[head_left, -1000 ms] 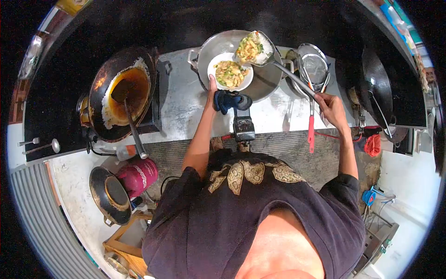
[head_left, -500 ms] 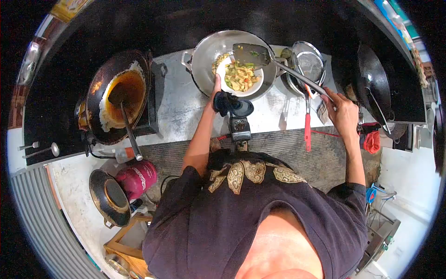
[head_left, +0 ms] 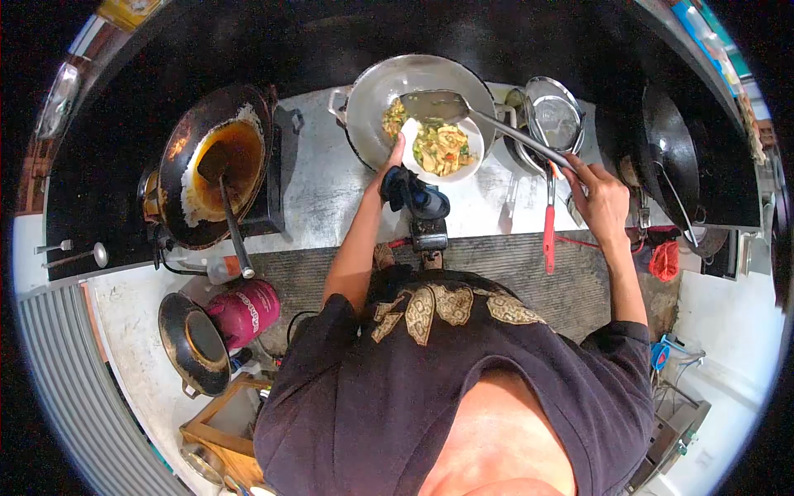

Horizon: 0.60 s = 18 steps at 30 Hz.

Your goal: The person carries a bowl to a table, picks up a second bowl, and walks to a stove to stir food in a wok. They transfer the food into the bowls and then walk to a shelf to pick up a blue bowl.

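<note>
Head view: my L hand [head_left: 393, 162] grips a white bowl [head_left: 430, 176] at its left side, w/ the thumb on the rim. The other fingers are hidden, so I can't tell how they stand; prob. they support from below. The bowl, w/ mixed food [head_left: 444, 149] inside, is just beyond my L hand and over the wide metal pan [head_left: 405, 74], I think b/c the pan can catch what falls. Some food bits [head_left: 393, 120] show past my thumb, it seems in the pan. My R hand [head_left: 602, 200] is closed around the handle end of a long turner [head_left: 517, 136], prob. for good reach. Its blade is over the bowl's far edge; if they touch, I can't tell. Just left of my R hand, a red handle [head_left: 550, 240] sticks out over the counter [head_left: 318, 198] edge, maybe for easy taking. Well left of my L hand, a wok [head_left: 179, 153] w/ brown liquid has its own utensil [head_left: 234, 231].
</note>
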Available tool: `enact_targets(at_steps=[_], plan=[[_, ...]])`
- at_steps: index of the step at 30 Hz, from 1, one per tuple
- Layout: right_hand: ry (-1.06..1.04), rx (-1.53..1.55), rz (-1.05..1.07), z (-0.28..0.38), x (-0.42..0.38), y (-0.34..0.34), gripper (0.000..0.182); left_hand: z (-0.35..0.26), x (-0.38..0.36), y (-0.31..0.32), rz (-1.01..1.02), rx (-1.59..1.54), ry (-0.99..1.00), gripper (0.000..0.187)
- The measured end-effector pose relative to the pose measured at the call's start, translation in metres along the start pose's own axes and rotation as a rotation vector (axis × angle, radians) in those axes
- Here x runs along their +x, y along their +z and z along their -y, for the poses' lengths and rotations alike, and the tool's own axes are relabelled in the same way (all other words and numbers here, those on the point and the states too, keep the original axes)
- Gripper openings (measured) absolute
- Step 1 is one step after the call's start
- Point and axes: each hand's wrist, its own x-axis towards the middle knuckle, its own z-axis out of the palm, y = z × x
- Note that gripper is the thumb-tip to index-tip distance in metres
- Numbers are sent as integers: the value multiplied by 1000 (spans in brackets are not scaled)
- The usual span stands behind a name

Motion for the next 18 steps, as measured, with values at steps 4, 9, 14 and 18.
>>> enact_targets(at_steps=[4, 9, 14, 18], plan=[[24, 28, -15, 0, -2, -6, 23, 2, -3, 4, -16, 1, 22, 77], [54, 47, -44, -11, -3, -7, 21, 6, -10, 13, -34, -10, 56, 77], [32, 73, -56, -19, 0, -10, 22, 11, -16, 26, -30, -21, 90, 77], [-21, 91, -81, -27, 9, -21, 24, 12, -14, 39, -21, -32, 114, 77]])
